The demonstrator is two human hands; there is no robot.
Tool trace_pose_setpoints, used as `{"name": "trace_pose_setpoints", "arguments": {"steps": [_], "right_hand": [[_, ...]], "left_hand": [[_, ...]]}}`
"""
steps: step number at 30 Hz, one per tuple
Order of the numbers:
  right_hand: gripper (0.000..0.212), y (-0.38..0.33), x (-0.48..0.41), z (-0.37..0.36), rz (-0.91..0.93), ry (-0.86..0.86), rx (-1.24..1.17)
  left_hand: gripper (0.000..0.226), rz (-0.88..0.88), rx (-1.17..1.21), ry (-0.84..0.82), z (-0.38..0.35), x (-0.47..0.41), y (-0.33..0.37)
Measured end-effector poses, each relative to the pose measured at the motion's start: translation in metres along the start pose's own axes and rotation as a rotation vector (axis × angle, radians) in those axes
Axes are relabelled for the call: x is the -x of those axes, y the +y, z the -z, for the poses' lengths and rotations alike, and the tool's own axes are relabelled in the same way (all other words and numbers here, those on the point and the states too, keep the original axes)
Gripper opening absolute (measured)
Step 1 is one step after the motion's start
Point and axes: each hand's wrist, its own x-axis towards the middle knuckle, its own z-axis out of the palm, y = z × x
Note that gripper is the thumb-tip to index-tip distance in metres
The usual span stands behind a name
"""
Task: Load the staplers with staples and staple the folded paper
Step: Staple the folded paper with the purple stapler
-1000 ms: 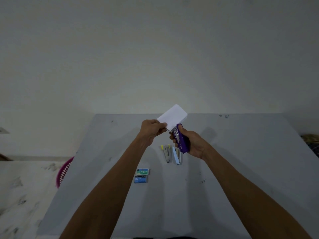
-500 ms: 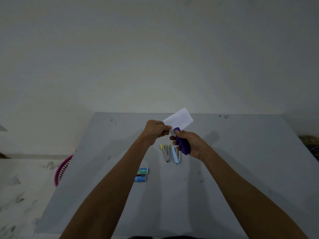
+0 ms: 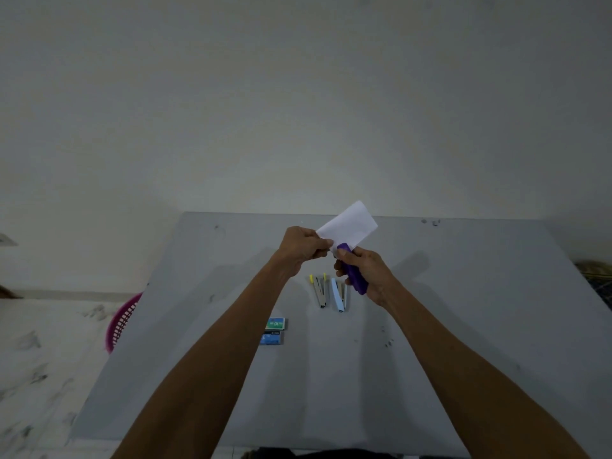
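1. Head view: the left hand (image 3: 303, 246) pinches the near corner of the folded paper (image 3: 351, 225) between thumb and fingertips. The paper is a smooth white rectangle, held tilted in the air above the far half of the table (image 3: 463, 326).
2. The right hand (image 3: 367, 270) has its fingers curled round the purple stapler (image 3: 354, 276), a glossy plastic bar. Its nose meets the paper's lower edge just beside the left fingertips; whether its mouth is pressed onto the sheet cannot be told.
3. Two slim staplers lie side by side on the matte grey tabletop below the hands: a metal yellow-tipped stapler (image 3: 319, 289) and a pale blue stapler (image 3: 339, 294).
4. Nearer and to the left, two small flat staple boxes touch. The green box (image 3: 275, 324) is printed "10"; the print on the blue box (image 3: 271, 338) is too small to read.
5. A pink basket (image 3: 121, 321) with a plastic lattice wall shows past the table's left edge.
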Motion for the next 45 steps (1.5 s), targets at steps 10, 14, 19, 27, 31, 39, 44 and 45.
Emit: {"name": "trace_pose_setpoints", "arguments": {"steps": [10,14,19,27,31,39,44,45], "right_hand": [[0.024,0.000,0.000,0.002,-0.010,-0.045,0.016],[0.032,-0.001,-0.001,0.007,-0.026,-0.089,0.032],[0.030,0.007,-0.003,0.019,-0.067,-0.041,-0.050],[0.023,0.034,-0.019,0.031,-0.175,0.204,-0.116],[0.019,0.058,-0.038,0.034,-0.202,0.327,0.158],[0.036,0.104,-0.071,0.036,-0.198,0.558,0.684],[0.042,0.120,-0.081,0.034,-0.207,0.612,0.851],[0.042,0.121,-0.083,0.034,-0.214,0.615,0.875]], "left_hand": [[0.014,-0.014,0.114,0.010,0.003,-0.002,-0.001],[0.013,0.006,0.139,0.031,0.005,-0.004,-0.005],[0.013,0.040,0.173,0.071,0.010,-0.009,-0.015],[0.011,0.125,0.242,0.102,0.020,-0.013,-0.042],[0.013,0.192,0.271,0.161,0.030,-0.016,-0.067],[0.015,0.336,0.324,0.289,0.051,-0.023,-0.122],[0.014,0.399,0.299,0.309,0.053,-0.031,-0.144],[0.015,0.406,0.296,0.313,0.052,-0.033,-0.147]]}}
